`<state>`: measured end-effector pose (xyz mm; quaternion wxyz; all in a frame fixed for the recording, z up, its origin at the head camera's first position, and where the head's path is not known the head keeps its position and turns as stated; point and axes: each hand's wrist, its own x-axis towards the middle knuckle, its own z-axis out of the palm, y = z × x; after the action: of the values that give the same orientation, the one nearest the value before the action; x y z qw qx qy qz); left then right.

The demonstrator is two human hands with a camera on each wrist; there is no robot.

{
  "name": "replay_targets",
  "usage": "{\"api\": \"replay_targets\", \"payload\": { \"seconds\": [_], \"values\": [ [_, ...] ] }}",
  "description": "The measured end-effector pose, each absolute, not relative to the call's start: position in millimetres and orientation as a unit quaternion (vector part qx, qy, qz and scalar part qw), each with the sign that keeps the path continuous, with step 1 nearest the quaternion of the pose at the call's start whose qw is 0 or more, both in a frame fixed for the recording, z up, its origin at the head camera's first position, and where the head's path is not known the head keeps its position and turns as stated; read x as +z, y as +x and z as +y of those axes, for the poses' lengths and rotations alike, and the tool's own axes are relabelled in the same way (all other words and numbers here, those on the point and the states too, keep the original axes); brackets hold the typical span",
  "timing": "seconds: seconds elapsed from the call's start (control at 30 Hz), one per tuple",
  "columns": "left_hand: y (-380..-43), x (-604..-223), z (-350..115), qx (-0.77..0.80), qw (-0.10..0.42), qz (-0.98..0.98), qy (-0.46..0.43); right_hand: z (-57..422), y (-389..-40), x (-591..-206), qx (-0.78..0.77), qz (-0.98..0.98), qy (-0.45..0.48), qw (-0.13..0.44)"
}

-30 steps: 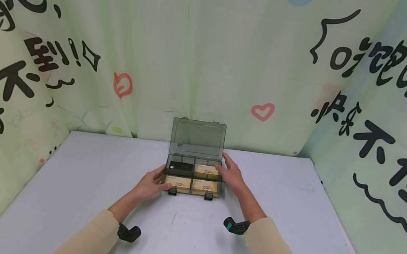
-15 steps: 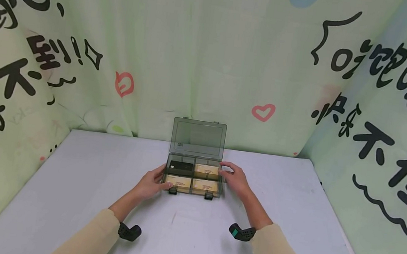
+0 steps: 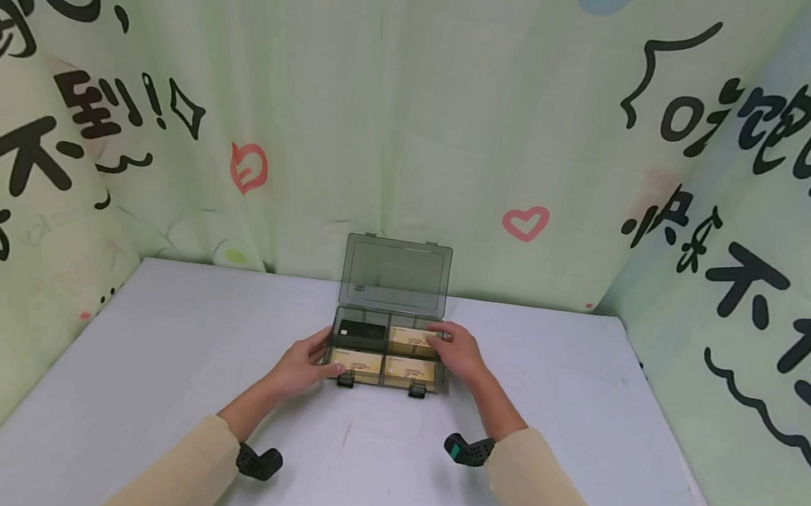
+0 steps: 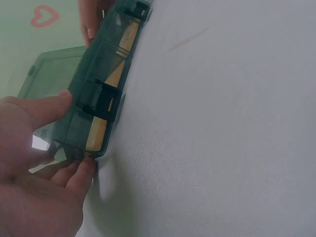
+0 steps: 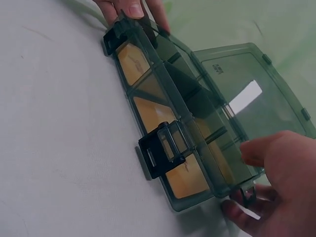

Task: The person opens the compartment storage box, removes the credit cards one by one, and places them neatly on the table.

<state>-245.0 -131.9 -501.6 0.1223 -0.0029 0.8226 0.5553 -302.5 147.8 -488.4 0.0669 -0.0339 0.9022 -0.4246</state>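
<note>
A translucent grey plastic compartment case (image 3: 382,371) stands on the white table with its lid (image 3: 395,275) raised at the back. In its back left compartment lies a black block (image 3: 362,330). Tan cards fill the front left (image 3: 355,362), front right (image 3: 411,369) and back right (image 3: 408,338) compartments. My left hand (image 3: 301,366) grips the left side, thumb over the front corner by a black latch (image 4: 100,98), fingers at the outer wall. At the right wall my right hand (image 3: 460,349) holds the case, its thumb (image 5: 254,150) over the rim and other fingertips (image 5: 234,210) outside, low down.
A second black latch (image 5: 162,150) hangs at the front right of the case. The white table (image 3: 218,315) ends at a pale green curtain (image 3: 420,121) behind the lid. Black wrist devices (image 3: 259,463) sit at both sleeves.
My right hand first drew back to the right from the case's right rim, then came in leftward over it again. The left hand and the case stay in place.
</note>
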Motion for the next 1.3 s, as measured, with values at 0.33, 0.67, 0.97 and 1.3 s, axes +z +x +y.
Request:
{"api": "replay_targets", "payload": {
  "seconds": [0.33,0.67,0.97,1.3],
  "values": [
    [-244.5,-501.9,-132.0,0.558,0.122,0.821,-0.002,142.2,-306.8,-487.3,-0.344,0.933,-0.065,0.081],
    [-244.1,-503.5,-131.9,0.56,0.121,0.819,0.002,138.6,-305.0,-483.1,-0.285,0.949,-0.083,0.109],
    [-243.4,-503.2,-132.0,0.558,0.123,0.82,0.005,138.0,-306.4,-484.7,-0.292,0.947,-0.09,0.105],
    [-243.7,-501.5,-130.8,0.558,0.123,0.821,0.002,139.0,-307.3,-484.4,-0.301,0.944,-0.075,0.116]
  ]
}}
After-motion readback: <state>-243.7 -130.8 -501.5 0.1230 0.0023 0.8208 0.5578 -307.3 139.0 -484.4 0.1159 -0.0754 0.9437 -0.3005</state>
